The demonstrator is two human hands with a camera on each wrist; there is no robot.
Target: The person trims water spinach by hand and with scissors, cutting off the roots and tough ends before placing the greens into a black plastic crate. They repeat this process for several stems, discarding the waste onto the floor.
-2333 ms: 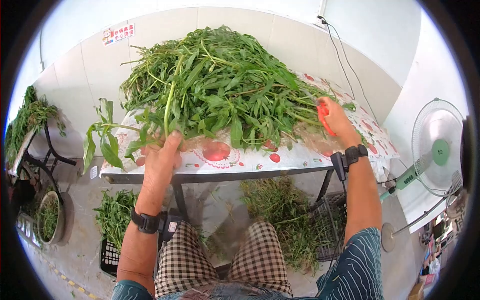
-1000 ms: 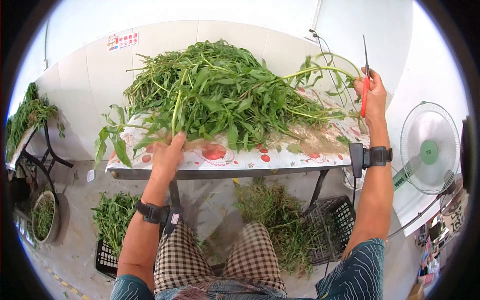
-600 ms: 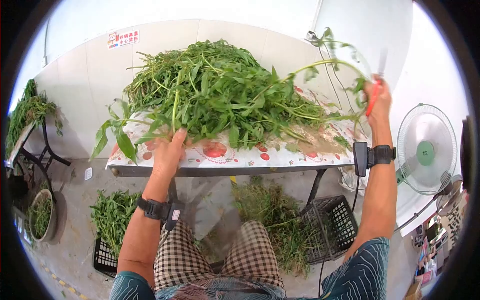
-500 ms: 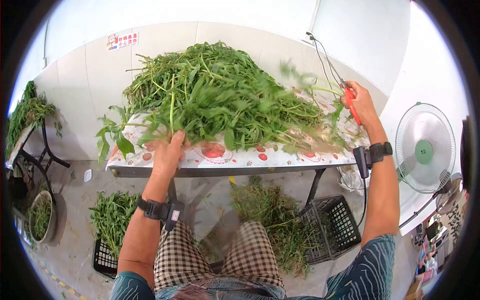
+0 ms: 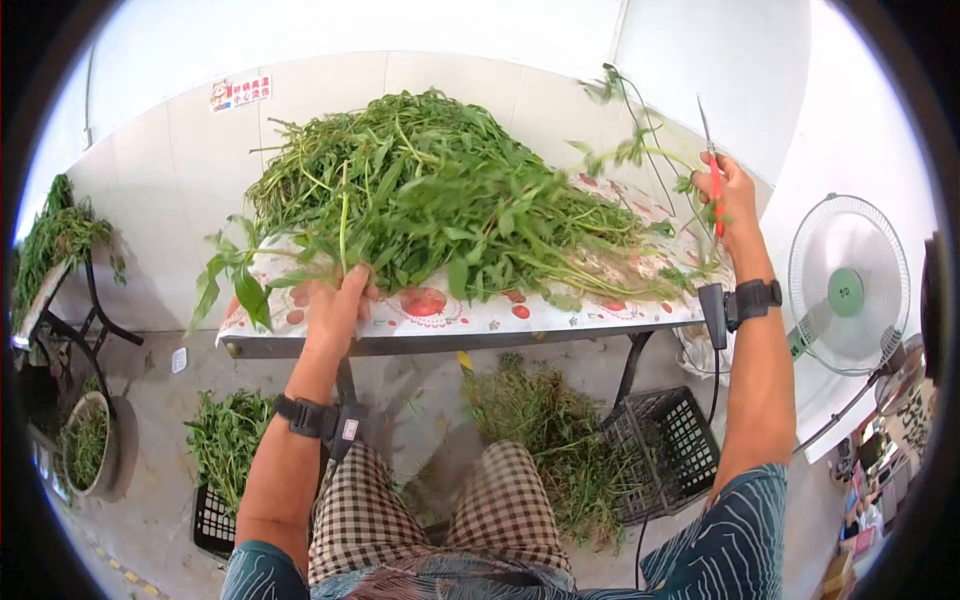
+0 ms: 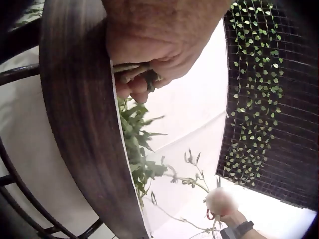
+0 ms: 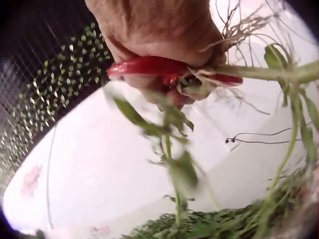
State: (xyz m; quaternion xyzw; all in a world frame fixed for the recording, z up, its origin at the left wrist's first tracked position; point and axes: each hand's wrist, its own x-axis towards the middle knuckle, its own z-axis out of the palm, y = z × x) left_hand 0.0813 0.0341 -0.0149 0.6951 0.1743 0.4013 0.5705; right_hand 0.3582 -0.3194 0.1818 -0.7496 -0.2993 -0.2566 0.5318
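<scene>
My left hand (image 5: 338, 305) grips leafy stems (image 5: 343, 215) at the front edge of the table; in the left wrist view, stem ends (image 6: 132, 71) show between its fingers. One light-green stem stands up from this hand and leafy tops hang out to the left. My right hand (image 5: 738, 205), raised beyond the table's right end, holds red-handled scissors (image 5: 716, 195) with the blades pointing up. The same hand also holds a plant stem (image 7: 259, 72) with thin roots (image 7: 244, 30), close by the scissors' handle. Between the hands lies a large heap of leafy greens (image 5: 400, 160).
A fruit-patterned cloth (image 5: 470, 315) covers the table. Below are a crate of greens (image 5: 225, 445), a pile of trimmings (image 5: 540, 430) and a black crate (image 5: 690, 440). A standing fan (image 5: 845, 290) is at right, a round tub (image 5: 90, 445) at left.
My right hand, earlier low over the table's right end, has risen with a stem from the heap. Since half a second ago, the scissors have turned upright. The left hand stays nearly still.
</scene>
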